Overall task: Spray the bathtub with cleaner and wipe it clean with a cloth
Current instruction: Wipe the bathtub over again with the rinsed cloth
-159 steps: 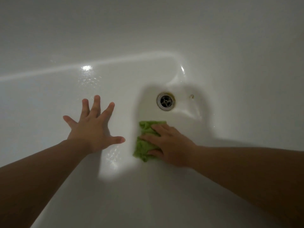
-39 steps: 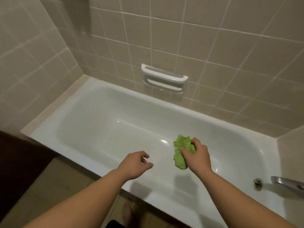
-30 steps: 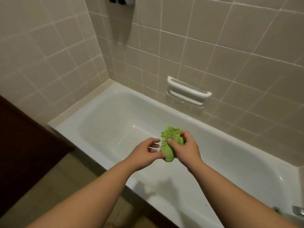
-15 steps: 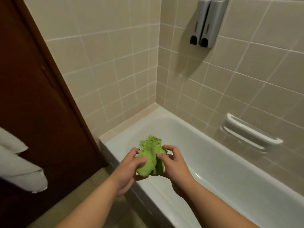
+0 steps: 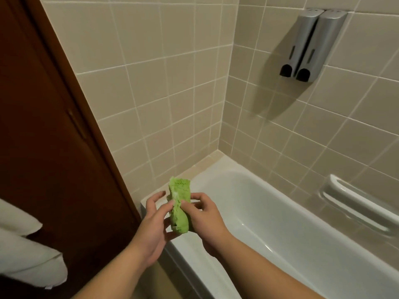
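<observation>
The crumpled green microfibre cloth [image 5: 179,209] is bunched into an upright wad, held in the air over the near corner of the white glossy enamel bathtub [image 5: 280,223], above its rim and clear of the basin. The right hand [image 5: 205,219] grips the wad's right side with fingers and thumb curled round it; the left hand [image 5: 154,221] pinches the left side, thumb tip on the fabric and the other fingers spread loosely behind. Both hands look to be refolding or turning the cloth, so wiping is paused; no spray bottle is in view.

Risks, as I judge them: the left hand's hold is light, so a tug from the right could pull the cloth free and drop it onto the floor outside the tub, dirtying it. A thick wad would also wipe poorly, pressing only a small patch on the curved wall.

The tub's rim runs diagonally from the near corner toward lower right, and its basin lies open to the right with free room to reach down. On the left the dark brown wooden door [image 5: 43,126] stands close, limiting elbow room, with white folded towels [image 5: 26,255] hanging low beside it. The beige tiled wall [image 5: 162,93] closes off the tub's end; a white wall-mounted grab handle [image 5: 356,210] and the twin silver soap dispensers [image 5: 311,44] project from the far wall.
</observation>
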